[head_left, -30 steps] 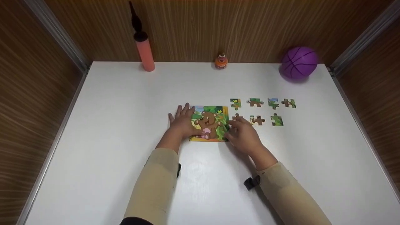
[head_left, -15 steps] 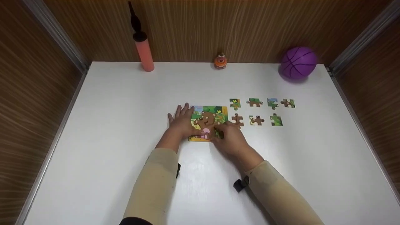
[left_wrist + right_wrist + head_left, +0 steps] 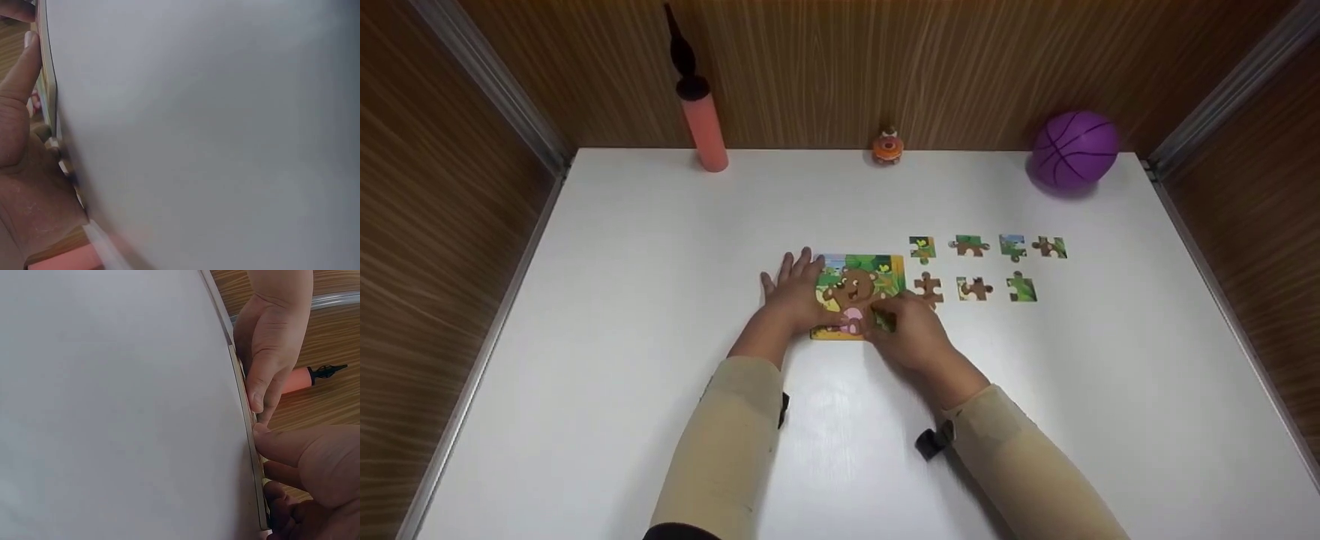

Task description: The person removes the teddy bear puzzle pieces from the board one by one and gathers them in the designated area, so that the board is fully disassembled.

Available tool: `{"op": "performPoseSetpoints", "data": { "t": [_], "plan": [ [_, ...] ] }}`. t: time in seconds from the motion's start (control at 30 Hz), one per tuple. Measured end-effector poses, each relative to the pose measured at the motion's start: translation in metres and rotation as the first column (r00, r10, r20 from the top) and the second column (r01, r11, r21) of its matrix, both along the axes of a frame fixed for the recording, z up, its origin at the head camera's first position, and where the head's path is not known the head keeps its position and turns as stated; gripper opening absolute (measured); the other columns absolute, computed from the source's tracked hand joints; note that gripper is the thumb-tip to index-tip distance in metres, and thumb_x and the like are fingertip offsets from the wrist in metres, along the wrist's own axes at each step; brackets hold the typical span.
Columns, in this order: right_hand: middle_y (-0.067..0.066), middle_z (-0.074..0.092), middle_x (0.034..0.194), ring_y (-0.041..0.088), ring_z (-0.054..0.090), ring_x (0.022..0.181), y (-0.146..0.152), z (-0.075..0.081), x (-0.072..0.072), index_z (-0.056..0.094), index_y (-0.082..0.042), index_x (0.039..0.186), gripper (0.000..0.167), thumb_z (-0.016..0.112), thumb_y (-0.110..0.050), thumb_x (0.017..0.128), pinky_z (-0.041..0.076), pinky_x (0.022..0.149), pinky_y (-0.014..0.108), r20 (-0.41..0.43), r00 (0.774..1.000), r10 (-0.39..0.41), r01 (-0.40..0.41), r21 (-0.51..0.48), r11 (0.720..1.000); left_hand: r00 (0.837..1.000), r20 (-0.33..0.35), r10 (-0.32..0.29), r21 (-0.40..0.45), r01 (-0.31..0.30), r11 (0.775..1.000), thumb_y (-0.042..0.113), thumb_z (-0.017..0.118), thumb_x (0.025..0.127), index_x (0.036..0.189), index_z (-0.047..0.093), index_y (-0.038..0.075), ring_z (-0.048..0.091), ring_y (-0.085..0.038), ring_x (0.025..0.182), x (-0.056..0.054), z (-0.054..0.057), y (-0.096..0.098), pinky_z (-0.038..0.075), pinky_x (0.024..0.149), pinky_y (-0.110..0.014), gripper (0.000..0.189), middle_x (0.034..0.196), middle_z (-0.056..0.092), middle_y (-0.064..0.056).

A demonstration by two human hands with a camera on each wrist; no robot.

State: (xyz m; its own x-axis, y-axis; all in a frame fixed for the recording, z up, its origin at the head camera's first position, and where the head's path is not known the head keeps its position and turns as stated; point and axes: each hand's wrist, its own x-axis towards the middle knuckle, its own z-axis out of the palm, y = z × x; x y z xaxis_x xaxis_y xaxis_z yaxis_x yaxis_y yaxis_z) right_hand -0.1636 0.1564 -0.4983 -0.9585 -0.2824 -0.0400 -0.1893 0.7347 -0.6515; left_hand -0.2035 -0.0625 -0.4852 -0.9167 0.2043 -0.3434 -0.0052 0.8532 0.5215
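Note:
A square bear jigsaw puzzle (image 3: 864, 263) lies on the white table. Across its left edge rests my left hand (image 3: 793, 304), fingers spread straight and thumb over the picture's lower part. My right hand (image 3: 916, 336) is over the lower right corner, thumb and index finger curled about a dark green puzzle piece (image 3: 886, 319) there. Part of that corner is hidden behind the hand. In the right wrist view the thumbs of both hands sit on the puzzle's near edge (image 3: 246, 396). The left wrist view shows the left thumb (image 3: 25, 67) along the board's side.
Several loose puzzle pieces lie in two rows to the right, among them a green one (image 3: 1021, 287) and a brown one (image 3: 928, 288). Along the back stand a pink-and-black hand pump (image 3: 706, 131), a small orange toy (image 3: 888, 148) and a purple ball (image 3: 1074, 151).
My right hand has moved left from the puzzle's right edge onto its lower right corner, then stayed there. The left hand keeps its place on the left edge.

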Motion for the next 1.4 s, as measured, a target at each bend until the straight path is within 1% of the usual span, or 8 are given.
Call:
{"op": "performPoseSetpoints", "data": {
  "t": [0.13, 0.23, 0.47, 0.97, 1.07, 1.2, 1.33, 1.4],
  "plan": [
    [0.006, 0.067, 0.106, 0.021, 0.06, 0.094, 0.001, 0.0005, 0.0009, 0.078, -0.006, 0.124, 0.031, 0.078, -0.022, 0.097, 0.054, 0.081, 0.04, -0.005, 1.0, 0.001, -0.001, -0.001, 1.0, 1.0, 0.006, -0.014, 0.009, 0.014, 1.0, 0.058, 0.087, 0.082, 0.172, 0.015, 0.015, -0.013, -0.032, 0.162, -0.0005, -0.0002, -0.0013, -0.013, 0.124, -0.065, 0.123, 0.179, -0.003, -0.009],
    [0.006, 0.067, 0.104, 0.022, 0.06, 0.093, 0.0012, 0.0008, 0.0009, 0.078, -0.006, 0.124, 0.032, 0.079, -0.024, 0.097, 0.054, 0.079, 0.041, -0.003, 1.0, 0.002, -0.002, 0.0, 1.0, 1.0, 0.018, -0.017, 0.033, 0.016, 0.999, 0.052, 0.092, 0.08, 0.172, 0.015, 0.016, -0.014, -0.031, 0.162, -0.0007, 0.0015, -0.0025, -0.014, 0.124, -0.064, 0.125, 0.179, -0.003, -0.007],
    [0.012, 0.072, 0.121, 0.028, 0.065, 0.115, 0.0008, 0.0016, 0.0003, 0.076, -0.003, 0.128, 0.04, 0.084, -0.018, 0.092, 0.054, 0.1, 0.046, 0.012, 1.0, -0.009, 0.009, 0.014, 1.0, 0.999, 0.032, -0.022, 0.047, 0.02, 0.999, 0.044, 0.098, 0.074, 0.172, 0.015, 0.016, -0.014, -0.031, 0.162, -0.0016, 0.0034, -0.0056, -0.015, 0.124, -0.063, 0.131, 0.179, -0.002, -0.006],
    [0.012, 0.069, 0.123, 0.029, 0.063, 0.119, -0.0012, -0.0003, 0.0026, 0.074, -0.004, 0.13, 0.04, 0.084, -0.018, 0.093, 0.052, 0.104, 0.047, 0.024, 0.999, -0.042, 0.042, 0.001, 0.999, 0.999, 0.017, -0.037, 0.023, 0.036, 0.999, 0.048, 0.097, 0.074, 0.172, 0.016, 0.017, -0.012, -0.031, 0.163, -0.0022, 0.0005, -0.0064, -0.013, 0.124, -0.063, 0.131, 0.179, -0.002, -0.006],
    [0.011, 0.07, 0.123, 0.029, 0.065, 0.116, -0.0017, 0.0, 0.0035, 0.074, -0.004, 0.129, 0.042, 0.086, -0.017, 0.091, 0.053, 0.101, 0.046, 0.011, 0.999, -0.045, 0.045, -0.006, 0.999, 0.999, 0.015, -0.038, 0.023, 0.038, 0.999, 0.049, 0.097, 0.074, 0.172, 0.015, 0.017, -0.012, -0.031, 0.163, -0.0017, 0.0011, -0.0064, -0.013, 0.124, -0.063, 0.132, 0.179, -0.002, -0.006],
    [0.009, 0.073, 0.113, 0.025, 0.068, 0.101, -0.0023, -0.0001, 0.0041, 0.076, -0.005, 0.124, 0.035, 0.085, -0.013, 0.091, 0.057, 0.088, 0.043, -0.029, 0.999, -0.039, 0.038, -0.043, 0.998, 0.999, 0.018, -0.035, 0.022, 0.035, 0.999, 0.048, 0.097, 0.074, 0.172, 0.015, 0.017, -0.012, -0.031, 0.163, -0.0012, 0.0015, -0.0062, -0.014, 0.125, -0.062, 0.131, 0.179, -0.002, -0.006],
    [0.006, 0.072, 0.101, 0.021, 0.065, 0.086, -0.0031, -0.0014, 0.0039, 0.074, -0.004, 0.12, 0.031, 0.082, -0.009, 0.091, 0.056, 0.077, 0.04, -0.045, 0.998, -0.032, 0.029, -0.068, 0.997, 0.999, 0.017, -0.034, 0.019, 0.034, 0.999, 0.047, 0.097, 0.074, 0.172, 0.015, 0.016, -0.012, -0.031, 0.163, -0.0011, 0.0026, -0.006, -0.013, 0.125, -0.062, 0.131, 0.179, -0.002, -0.006],
    [0.007, 0.071, 0.1, 0.02, 0.064, 0.085, -0.0035, -0.002, 0.0039, 0.073, -0.003, 0.121, 0.032, 0.082, -0.009, 0.09, 0.055, 0.075, 0.039, -0.045, 0.999, -0.031, 0.028, -0.065, 0.997, 0.999, 0.017, -0.034, 0.018, 0.034, 0.999, 0.047, 0.097, 0.074, 0.172, 0.016, 0.016, -0.011, -0.031, 0.163, -0.0011, 0.0032, -0.0059, -0.012, 0.125, -0.063, 0.131, 0.179, -0.001, -0.006]
  ]
}}
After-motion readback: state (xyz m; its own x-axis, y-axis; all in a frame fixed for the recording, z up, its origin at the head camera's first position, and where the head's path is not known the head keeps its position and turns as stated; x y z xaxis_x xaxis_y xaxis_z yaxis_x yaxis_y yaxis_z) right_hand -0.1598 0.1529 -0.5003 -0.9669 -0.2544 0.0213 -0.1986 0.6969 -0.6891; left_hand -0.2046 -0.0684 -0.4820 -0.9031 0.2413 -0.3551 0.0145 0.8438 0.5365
